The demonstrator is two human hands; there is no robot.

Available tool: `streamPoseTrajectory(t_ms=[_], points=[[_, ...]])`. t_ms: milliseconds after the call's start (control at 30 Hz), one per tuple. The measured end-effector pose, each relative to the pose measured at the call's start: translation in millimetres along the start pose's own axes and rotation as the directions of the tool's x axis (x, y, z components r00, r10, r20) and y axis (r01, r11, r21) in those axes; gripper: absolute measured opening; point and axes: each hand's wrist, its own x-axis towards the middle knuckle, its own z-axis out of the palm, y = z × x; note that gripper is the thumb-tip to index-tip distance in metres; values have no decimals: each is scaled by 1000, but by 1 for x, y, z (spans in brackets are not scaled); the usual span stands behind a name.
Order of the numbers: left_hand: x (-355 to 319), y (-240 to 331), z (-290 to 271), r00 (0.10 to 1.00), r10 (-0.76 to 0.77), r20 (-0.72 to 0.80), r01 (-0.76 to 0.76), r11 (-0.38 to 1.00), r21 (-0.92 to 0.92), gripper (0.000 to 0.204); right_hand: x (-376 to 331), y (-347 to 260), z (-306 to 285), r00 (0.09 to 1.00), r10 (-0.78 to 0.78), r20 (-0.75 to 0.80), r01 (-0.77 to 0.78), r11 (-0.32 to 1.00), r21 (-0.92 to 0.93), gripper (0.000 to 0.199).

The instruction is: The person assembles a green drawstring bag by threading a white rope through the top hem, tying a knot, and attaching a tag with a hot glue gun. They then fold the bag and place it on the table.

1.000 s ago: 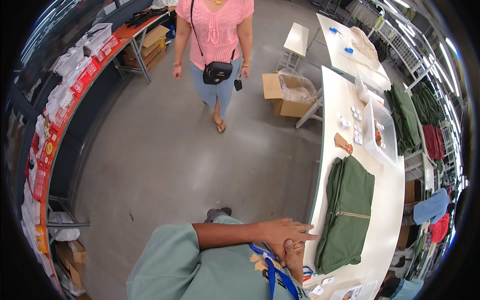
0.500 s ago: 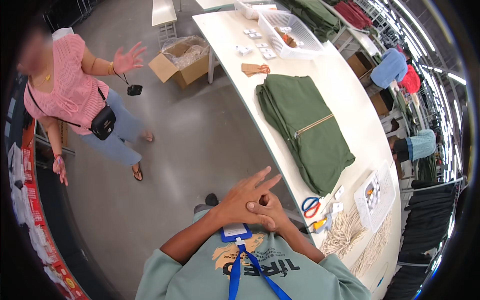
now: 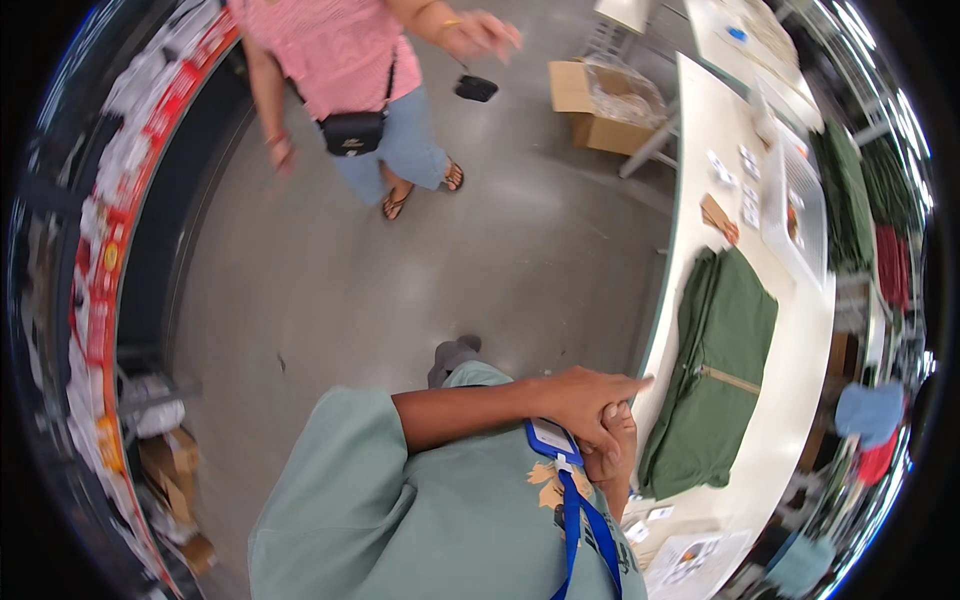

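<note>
My two hands meet in front of my chest, beside the table edge. My left hand [image 3: 580, 400] reaches across with its forefinger stretched out and its thumb lying against the other hand; it holds no object. Below it, my right hand [image 3: 613, 455] has its fingers curled and pressed up against the left, partly hidden, with no object showing. Just right of both hands lies a folded dark green garment [image 3: 715, 375] with a tan zip across it. A blue badge holder [image 3: 553, 440] hangs on a lanyard [image 3: 580, 510] right under my left wrist.
A white table [image 3: 800, 345] curves along the right, bearing a white basket [image 3: 790, 215], small white tags [image 3: 750, 195] and another basket [image 3: 690, 550] near me. A cardboard box [image 3: 610, 120] sits beyond. A person in a pink top [image 3: 330, 55] stands ahead; shelving with red edging [image 3: 120, 250] runs left.
My view has swung left, so table and person appear further right. My left fingers, spread before, are now drawn together with the forefinger out. The other person's raised hand is blurred.
</note>
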Motion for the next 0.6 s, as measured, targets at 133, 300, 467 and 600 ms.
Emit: streamPoseTrajectory(t_ms=[133,300,467,600], points=[[-56,-53,-48,631,-579,-515,447,815,-369,83,2,0,-20,1000,23,21,-23,999,-35,31],[-218,-130,-163,-390,-510,-767,203,765,-612,83,6,0,-41,995,104,-12,-104,978,-182,32],[-300,-122,-187,-407,-564,-719,189,718,-670,92,17,-8,-38,984,156,92,-128,959,-254,32],[-322,-98,-160,-468,-617,-633,16,710,-704,93,20,-15,-36,975,152,160,-97,947,-306,32]])
